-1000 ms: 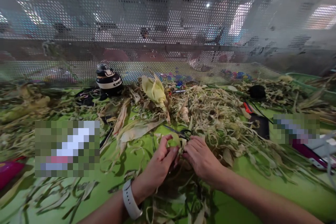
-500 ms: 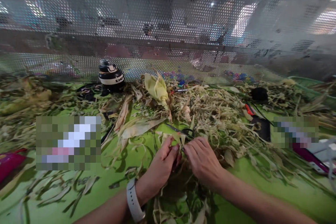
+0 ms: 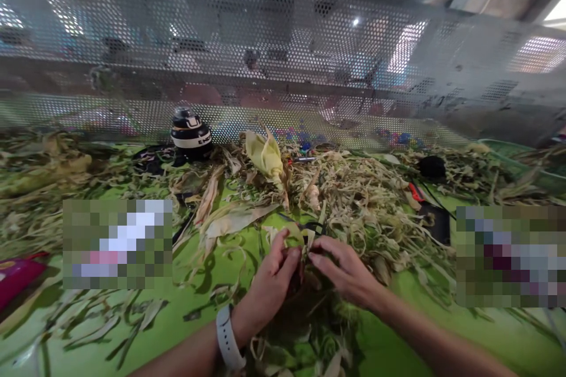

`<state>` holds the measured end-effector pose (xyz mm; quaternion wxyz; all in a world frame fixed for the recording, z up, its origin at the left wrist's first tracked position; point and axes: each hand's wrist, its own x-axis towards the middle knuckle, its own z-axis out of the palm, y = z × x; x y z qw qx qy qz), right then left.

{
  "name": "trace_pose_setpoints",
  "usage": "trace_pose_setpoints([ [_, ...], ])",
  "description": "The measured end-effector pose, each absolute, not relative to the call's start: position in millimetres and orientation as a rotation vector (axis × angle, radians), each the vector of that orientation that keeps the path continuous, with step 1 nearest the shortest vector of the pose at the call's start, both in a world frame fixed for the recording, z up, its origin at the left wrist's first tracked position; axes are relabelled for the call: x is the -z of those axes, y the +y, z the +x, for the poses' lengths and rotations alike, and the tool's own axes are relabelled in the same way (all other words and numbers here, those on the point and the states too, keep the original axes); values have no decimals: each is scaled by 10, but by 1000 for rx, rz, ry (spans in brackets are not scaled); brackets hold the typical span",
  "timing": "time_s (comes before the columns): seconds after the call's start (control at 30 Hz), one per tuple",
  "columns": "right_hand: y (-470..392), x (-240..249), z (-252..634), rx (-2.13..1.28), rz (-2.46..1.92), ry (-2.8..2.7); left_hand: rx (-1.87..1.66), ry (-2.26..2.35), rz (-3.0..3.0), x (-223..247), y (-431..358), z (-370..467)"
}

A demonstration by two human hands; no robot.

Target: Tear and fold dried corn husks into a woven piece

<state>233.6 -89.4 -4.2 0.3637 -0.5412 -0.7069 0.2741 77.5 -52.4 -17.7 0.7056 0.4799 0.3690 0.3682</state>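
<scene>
My left hand is closed around a bunch of pale corn husk strips, thumb pressed on it at the middle of the view. Part of the bunch is hidden behind my fingers. My right hand is just to the right, its thumb and forefinger slightly apart and close to the strips' end. Right behind the strips lies a dark-handled tool, perhaps scissors, partly covered. A wide, pale husk rests flat on the green tabletop beyond my left hand.
Heaps of dried husk shreds spread behind and to the right. A folded yellow husk stands up among them, near a black bottle. A perforated metal screen rises at the back; a green basket sits far right.
My right hand's fingers have loosened and spread from their pinch at the strips. My left hand keeps its hold. The view has tilted up slightly.
</scene>
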Motion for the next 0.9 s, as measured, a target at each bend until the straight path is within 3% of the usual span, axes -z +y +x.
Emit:
trace_pose_setpoints([
  [0.1, -874, -29, 2400, -1039, -1328, -1425, -721, 742, 1077, 217, -521, 761],
  [0.23, -847, 13, 2398, -1111, -1264, -1075, -603, 706, 1017, 194, -526, 736],
  [0.43, -862, 62, 2369, -1254, -1139, -969, -478, 640, 912, 129, -549, 750],
  [0.6, -897, 58, 2364, -1574, -1082, -944, -428, 619, 1010, 132, -577, 747],
  [0.77, -921, 65, 2318, -1283, -1170, -1095, -431, 624, 984, 158, -595, 741],
  [0.9, -941, 74, 2321, -1269, -1117, -1090, -460, 650, 945, 162, -594, 761],
])
